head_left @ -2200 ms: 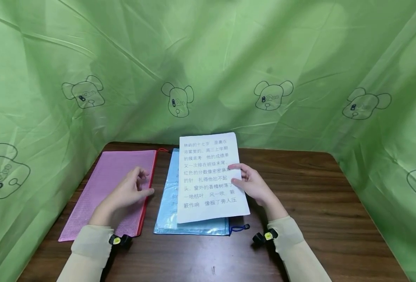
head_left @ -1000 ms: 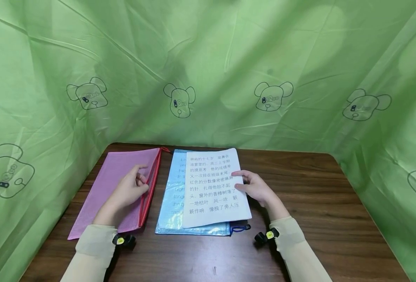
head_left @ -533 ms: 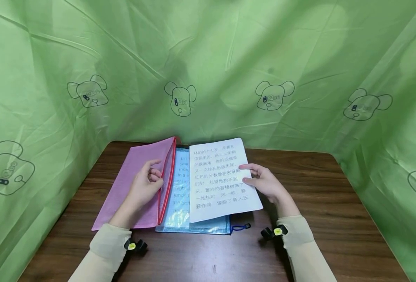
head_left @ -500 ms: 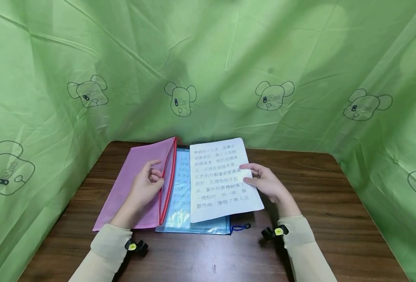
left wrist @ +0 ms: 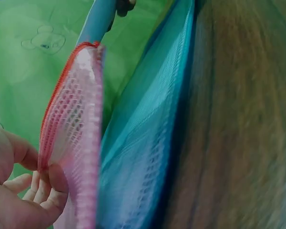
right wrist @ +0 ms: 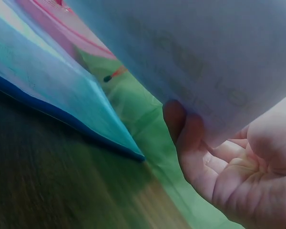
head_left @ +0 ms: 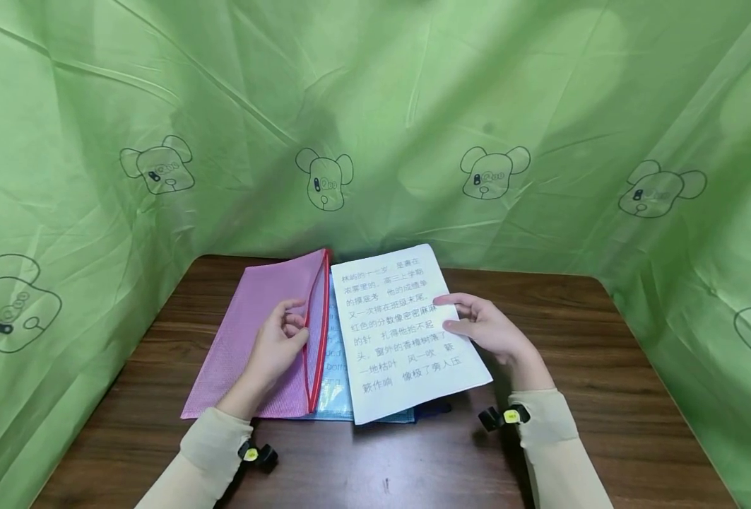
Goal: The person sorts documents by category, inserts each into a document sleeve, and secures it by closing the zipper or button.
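My left hand pinches the upper edge of a pink mesh zipper pouch beside its red zipper. In the left wrist view the mouth of this pouch gapes. A white sheet of paper with printed Chinese text is held at its right edge by my right hand, thumb on top. The sheet is tilted, and its left edge lies close to the red zipper. Underneath is a blue mesh zipper pouch with a printed page showing through; paper and pink pouch cover most of it.
A dark wooden table carries everything. Green curtain cloth with bear-head drawings encloses the back and sides. A black camera is strapped to each wrist.
My left hand has carried the pink pouch rightward over the blue pouch, and its mouth has widened. The paper first slid right, then turned with its left edge nearer the pink pouch.
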